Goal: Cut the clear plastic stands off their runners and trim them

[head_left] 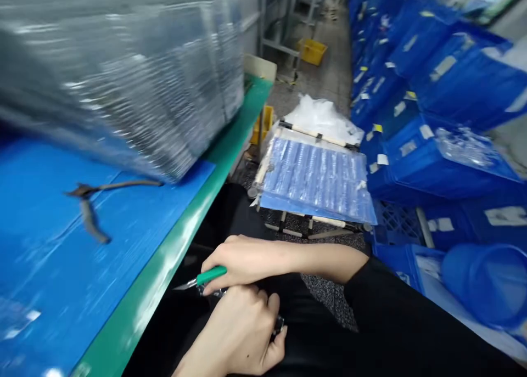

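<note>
My right hand [234,262] is closed round a craft knife [211,275] with a green handle, its blade pointing left toward the table edge. Just below, and overlapping it, my left hand [249,325] is closed with curled fingers. A small dark, shiny bit shows at the left fingers, but most of it is hidden and I cannot make out what it is. Both hands are over my dark-clothed lap. Nippers [88,201] with dark handles lie spread on the blue table surface [135,267] to the left.
A tall stack of clear plastic trays [164,91] stands on the green-edged table. Ahead is a low rack with a blue sheet and clear ribbed trays [315,174]. Blue bins [448,157] line the right side, near a blue bucket [486,283]. A yellow crate [313,52] is farther back.
</note>
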Action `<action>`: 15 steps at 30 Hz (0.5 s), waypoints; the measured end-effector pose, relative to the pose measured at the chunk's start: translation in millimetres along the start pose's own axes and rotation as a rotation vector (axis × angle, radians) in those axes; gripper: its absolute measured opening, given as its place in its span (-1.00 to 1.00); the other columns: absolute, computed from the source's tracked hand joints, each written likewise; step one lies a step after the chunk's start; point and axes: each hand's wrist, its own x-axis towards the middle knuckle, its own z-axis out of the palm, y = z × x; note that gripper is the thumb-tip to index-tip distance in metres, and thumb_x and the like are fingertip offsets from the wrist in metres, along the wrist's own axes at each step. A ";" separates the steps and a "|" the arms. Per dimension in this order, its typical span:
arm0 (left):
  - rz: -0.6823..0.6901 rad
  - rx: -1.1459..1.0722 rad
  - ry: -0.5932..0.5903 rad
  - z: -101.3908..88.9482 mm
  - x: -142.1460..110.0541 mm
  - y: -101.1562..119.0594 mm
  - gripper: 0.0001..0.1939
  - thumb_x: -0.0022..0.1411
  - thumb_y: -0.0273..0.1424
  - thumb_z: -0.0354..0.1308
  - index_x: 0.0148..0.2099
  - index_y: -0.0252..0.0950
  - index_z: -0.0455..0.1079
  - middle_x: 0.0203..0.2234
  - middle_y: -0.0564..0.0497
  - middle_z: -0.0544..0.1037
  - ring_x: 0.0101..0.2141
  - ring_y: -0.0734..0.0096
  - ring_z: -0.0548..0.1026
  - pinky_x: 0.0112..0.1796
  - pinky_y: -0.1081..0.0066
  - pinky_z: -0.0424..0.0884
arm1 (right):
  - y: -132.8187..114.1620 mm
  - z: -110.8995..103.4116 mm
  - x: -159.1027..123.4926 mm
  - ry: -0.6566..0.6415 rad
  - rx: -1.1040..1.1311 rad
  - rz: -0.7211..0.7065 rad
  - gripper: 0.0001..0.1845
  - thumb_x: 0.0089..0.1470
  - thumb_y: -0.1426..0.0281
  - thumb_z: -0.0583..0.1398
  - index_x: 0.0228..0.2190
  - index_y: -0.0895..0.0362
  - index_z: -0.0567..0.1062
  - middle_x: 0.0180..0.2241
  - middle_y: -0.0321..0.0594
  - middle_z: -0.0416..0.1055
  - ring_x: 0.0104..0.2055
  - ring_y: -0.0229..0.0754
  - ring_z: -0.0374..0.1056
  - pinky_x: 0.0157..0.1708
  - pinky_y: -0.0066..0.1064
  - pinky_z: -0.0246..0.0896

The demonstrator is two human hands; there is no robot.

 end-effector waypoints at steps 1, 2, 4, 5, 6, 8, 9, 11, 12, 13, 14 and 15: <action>0.037 0.000 -0.012 4.0 8.7 -1.2 -0.82 0.09 -0.23 0.22 -0.47 -0.19 0.41 -0.67 -0.04 0.44 -0.66 0.11 0.41 -0.58 0.17 0.25 | 7.8 -2.6 -3.8 -0.006 0.001 0.037 -0.76 0.32 0.22 0.41 -0.29 0.13 0.65 -0.49 -0.41 0.48 -0.41 -0.28 0.38 -0.34 -0.46 0.18; 0.077 0.003 -0.009 7.1 17.8 -1.7 -0.81 0.09 -0.22 0.23 -0.47 -0.19 0.40 -0.66 -0.03 0.44 -0.64 0.10 0.43 -0.57 0.15 0.29 | 14.9 -5.7 -9.1 0.007 0.005 0.068 -0.73 0.30 0.21 0.43 -0.35 0.13 0.62 -0.54 -0.44 0.42 -0.44 -0.30 0.34 -0.37 -0.46 0.16; 0.160 0.024 0.049 9.9 35.4 -1.5 -0.74 0.20 -0.15 0.27 -0.38 -0.23 0.48 -0.51 -0.08 0.58 -0.47 0.04 0.57 -0.42 0.08 0.48 | 29.7 -17.1 -24.5 0.082 0.013 0.105 -0.72 0.27 0.23 0.45 -0.39 0.12 0.60 -0.55 -0.46 0.39 -0.43 -0.32 0.34 -0.35 -0.48 0.16; 0.201 0.038 0.105 9.8 42.9 -1.5 -0.68 0.30 -0.09 0.26 -0.28 -0.26 0.55 -0.35 -0.12 0.67 -0.32 0.01 0.64 -0.26 0.04 0.56 | 38.8 -27.7 -35.2 0.142 0.014 0.128 -0.73 0.29 0.23 0.44 -0.37 0.12 0.60 -0.52 -0.45 0.42 -0.40 -0.32 0.36 -0.33 -0.48 0.18; 0.235 0.048 0.171 9.2 49.1 -2.0 -0.59 0.40 -0.01 0.22 -0.15 -0.29 0.59 -0.17 -0.15 0.72 -0.15 0.00 0.67 -0.06 0.00 0.57 | 50.1 -42.4 -47.8 0.217 0.010 0.168 -0.74 0.32 0.23 0.42 -0.34 0.12 0.61 -0.47 -0.42 0.46 -0.36 -0.31 0.39 -0.30 -0.48 0.21; 0.261 0.045 0.303 7.5 56.2 -5.0 -0.46 0.53 0.07 0.08 0.06 -0.30 0.58 0.11 -0.16 0.68 0.11 0.04 0.61 0.24 -0.03 0.41 | 79.7 -84.3 -77.8 0.414 -0.005 0.309 -0.72 0.44 0.19 0.30 -0.21 0.15 0.61 -0.33 -0.31 0.53 -0.29 -0.28 0.42 -0.26 -0.44 0.28; 0.247 0.036 0.349 7.2 57.0 -7.6 -0.46 0.56 0.05 0.03 0.09 -0.31 0.57 0.14 -0.15 0.67 0.14 0.07 0.60 0.29 -0.01 0.34 | 97.4 -110.0 -94.1 0.523 -0.016 0.407 -0.67 0.51 0.17 0.21 -0.15 0.18 0.60 -0.26 -0.24 0.54 -0.27 -0.25 0.43 -0.23 -0.40 0.33; 0.194 0.036 0.385 9.0 54.1 -15.0 -0.55 0.61 -0.09 0.02 0.06 -0.33 0.57 0.08 -0.16 0.69 0.08 0.11 0.62 0.27 0.02 0.34 | 135.0 -163.9 -125.8 0.680 -0.023 0.596 -0.62 0.55 0.14 0.14 -0.02 0.20 0.57 -0.12 -0.12 0.56 -0.20 -0.18 0.48 -0.17 -0.29 0.46; 0.166 0.054 0.382 11.1 51.1 -19.6 -0.61 0.61 -0.18 0.04 0.05 -0.35 0.57 0.05 -0.16 0.71 0.04 0.12 0.64 0.24 0.03 0.36 | 153.3 -189.1 -139.3 0.725 -0.021 0.680 -0.65 0.49 0.15 0.23 0.04 0.18 0.55 -0.04 -0.12 0.55 -0.13 -0.13 0.52 -0.11 -0.21 0.52; 0.139 0.079 0.375 14.0 47.4 -24.6 -0.66 0.61 -0.26 0.05 0.04 -0.36 0.57 0.02 -0.17 0.71 0.00 0.13 0.65 0.21 0.05 0.38 | 170.4 -211.4 -150.3 0.752 -0.012 0.753 -0.62 0.45 0.17 0.28 0.09 0.18 0.54 0.03 -0.08 0.54 -0.05 -0.07 0.54 -0.05 -0.15 0.55; 0.120 0.105 0.364 17.2 43.3 -29.9 -0.69 0.60 -0.32 0.05 0.04 -0.37 0.57 0.00 -0.16 0.72 -0.03 0.14 0.66 0.19 0.06 0.39 | 185.7 -230.1 -158.0 0.767 -0.004 0.816 -0.59 0.43 0.18 0.30 0.13 0.18 0.53 0.08 -0.05 0.53 0.00 -0.04 0.54 -0.01 -0.10 0.55; 0.104 0.128 0.351 20.7 38.9 -35.1 -0.71 0.60 -0.35 0.05 0.03 -0.37 0.57 -0.02 -0.15 0.72 -0.05 0.14 0.66 0.16 0.07 0.40 | 199.1 -245.0 -162.2 0.773 0.004 0.871 -0.57 0.41 0.20 0.32 0.16 0.18 0.52 0.12 -0.03 0.51 0.04 -0.01 0.54 0.03 -0.07 0.55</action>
